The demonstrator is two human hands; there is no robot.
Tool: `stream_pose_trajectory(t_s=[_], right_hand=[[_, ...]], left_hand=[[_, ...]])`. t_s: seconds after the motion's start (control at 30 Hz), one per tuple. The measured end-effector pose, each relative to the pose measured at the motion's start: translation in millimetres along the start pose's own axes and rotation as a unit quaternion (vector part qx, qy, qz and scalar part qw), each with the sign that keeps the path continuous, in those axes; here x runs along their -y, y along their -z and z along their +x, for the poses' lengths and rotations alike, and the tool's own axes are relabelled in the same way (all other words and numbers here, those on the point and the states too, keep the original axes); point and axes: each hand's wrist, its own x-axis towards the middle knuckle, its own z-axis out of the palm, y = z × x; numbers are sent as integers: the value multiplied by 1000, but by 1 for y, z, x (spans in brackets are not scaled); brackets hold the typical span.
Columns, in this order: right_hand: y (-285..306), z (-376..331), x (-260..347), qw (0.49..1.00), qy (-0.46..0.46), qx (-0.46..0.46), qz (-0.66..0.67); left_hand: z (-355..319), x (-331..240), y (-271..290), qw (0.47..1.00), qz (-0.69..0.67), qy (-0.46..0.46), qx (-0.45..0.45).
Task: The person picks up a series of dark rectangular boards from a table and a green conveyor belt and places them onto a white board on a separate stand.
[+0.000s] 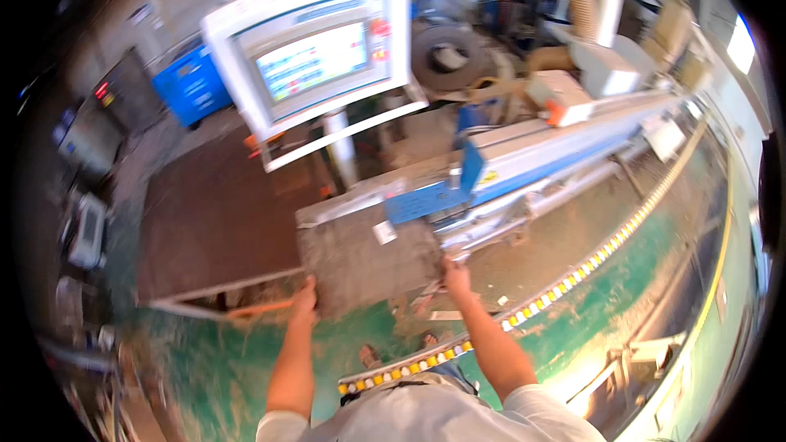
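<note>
A flat grey-brown board [360, 272] with a small white label [385, 232] on top lies level in front of me. My left hand [304, 298] is closed on its left edge near the closer corner. At the right edge, my right hand [456, 275] grips the board, close to the metal rail of a long machine [565, 155]. Both hands' fingertips are partly hidden by the board's edge. The board's far side reaches up to a blue metal plate [426, 203] at the machine's near end.
A white control panel [393, 41] with a lit screen stands beyond the board. To the left is a brown tabletop [221, 213]. A curved track of yellow and white rollers [565, 282] passes close on my right and across my waist. Behind sit a blue cabinet [193, 86] and a coiled reel [446, 57].
</note>
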Motion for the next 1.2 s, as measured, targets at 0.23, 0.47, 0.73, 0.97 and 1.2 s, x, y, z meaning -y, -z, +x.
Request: stream_pose_trajectory(t_s=[0.23,0.47,0.73,0.97,1.2], right_hand=[[-6,-36,49,995,-73,29,68],[10,-51,72,992,-102,37,60],[-6,-49,62,993,-49,-88,-58],[58,9,20,988,4,-135,68],[118,51,52,989,-14,-132,62]], left_hand=[[-61,-39,-29,981,144,64,-108],[-8,-10,0,994,97,55,3],[-25,-12,-11,995,59,59,-49],[-13,-2,-103,997,47,69,-9],[-29,8,-176,999,33,4,-16]])
